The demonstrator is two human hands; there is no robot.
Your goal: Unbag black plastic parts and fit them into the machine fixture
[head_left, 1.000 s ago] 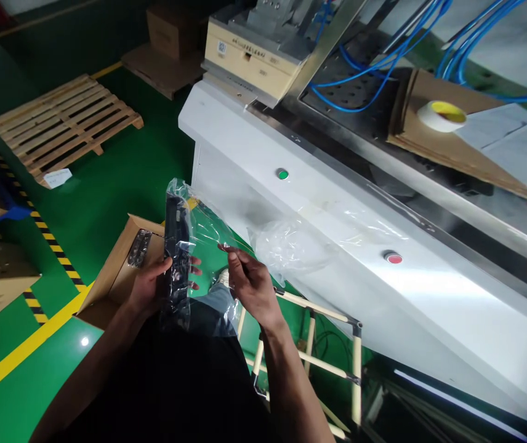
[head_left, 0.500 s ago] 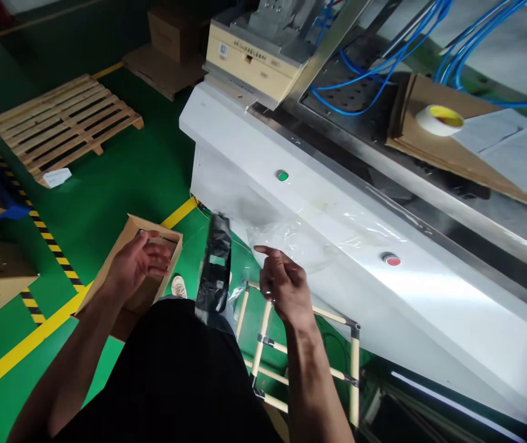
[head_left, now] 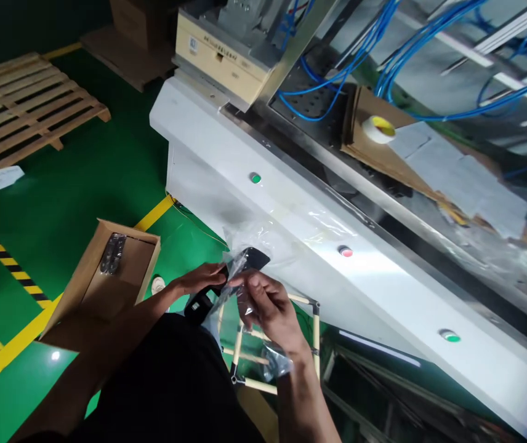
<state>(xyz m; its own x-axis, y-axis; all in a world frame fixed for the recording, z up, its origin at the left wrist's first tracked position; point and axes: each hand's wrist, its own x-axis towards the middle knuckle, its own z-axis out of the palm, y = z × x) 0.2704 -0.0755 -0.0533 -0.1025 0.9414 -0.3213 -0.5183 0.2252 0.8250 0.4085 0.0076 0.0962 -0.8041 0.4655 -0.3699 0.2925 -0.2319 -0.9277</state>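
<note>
A slatted wooden pallet (head_left: pixel 28 111) lay at the far left on the green floor (head_left: pixel 120 166), a white paper (head_left: pixel 4 177) at its near corner. Below it ran black-and-yellow hazard tape (head_left: pixel 5 264). Next came an open cardboard box (head_left: pixel 72 280), with two dark, plastic-wrapped parts (head_left: pixel 112 253) side by side inside it. Just beyond its right edge showed a light shoe (head_left: pixel 157 283).

The left hand (head_left: pixel 204 275) was gripping a long black part (head_left: pixel 199 306), which slanted in front of the person's body, its lower end towards the dark shirt and its upper end near the white machine panel (head_left: pixel 208 135). A clear plastic bag (head_left: pixel 233 267) covered some of the part; how much was hard to tell. The right hand (head_left: pixel 266 307) was closed, thumb and forefinger pinching the film.

Beneath the hands stood a cream pipe frame (head_left: pixel 316 341). On the panel, a green button (head_left: pixel 255 178) was followed by a red button (head_left: pixel 346 251). Above, to the right, a tape roll (head_left: pixel 378 130) rested on cardboard sheets (head_left: pixel 365 111) near blue tubes (head_left: pixel 323 92).
</note>
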